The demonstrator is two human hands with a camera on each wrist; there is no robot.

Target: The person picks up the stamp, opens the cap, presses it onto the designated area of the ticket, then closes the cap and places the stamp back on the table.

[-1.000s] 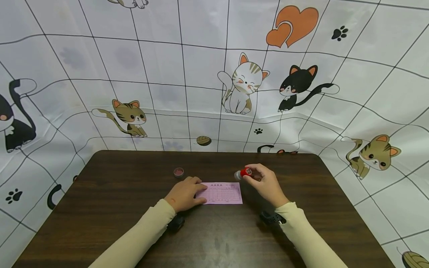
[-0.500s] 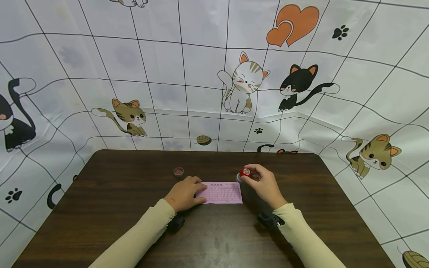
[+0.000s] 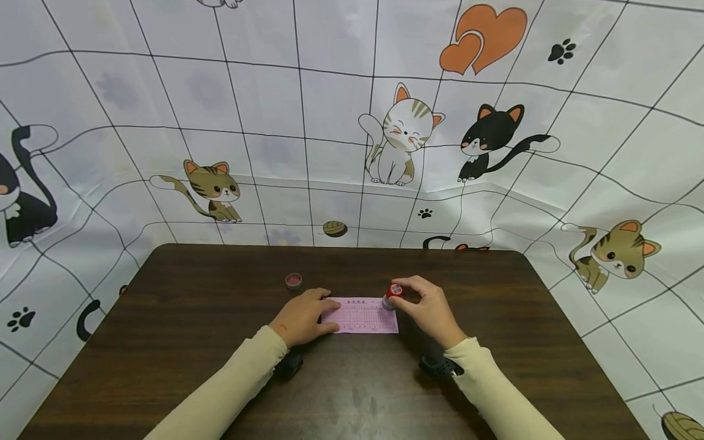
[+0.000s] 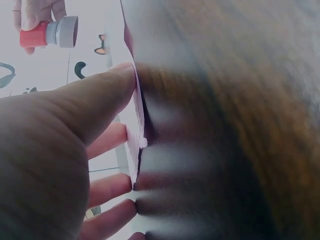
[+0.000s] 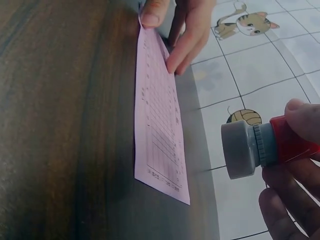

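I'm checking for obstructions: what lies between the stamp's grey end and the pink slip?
Only a bare gap: the right wrist view shows the stamp held clear of the pink slip.

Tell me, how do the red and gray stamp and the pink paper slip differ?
Shape: the red and gray stamp is a chunky cylinder, while the pink paper slip is a thin, flat rectangle.
Color: the stamp is red and gray; the slip is pink with dark printing.
Position: the stamp is held raised in the right hand, while the slip lies on the table under the left hand.
Shared: a hand touches each.
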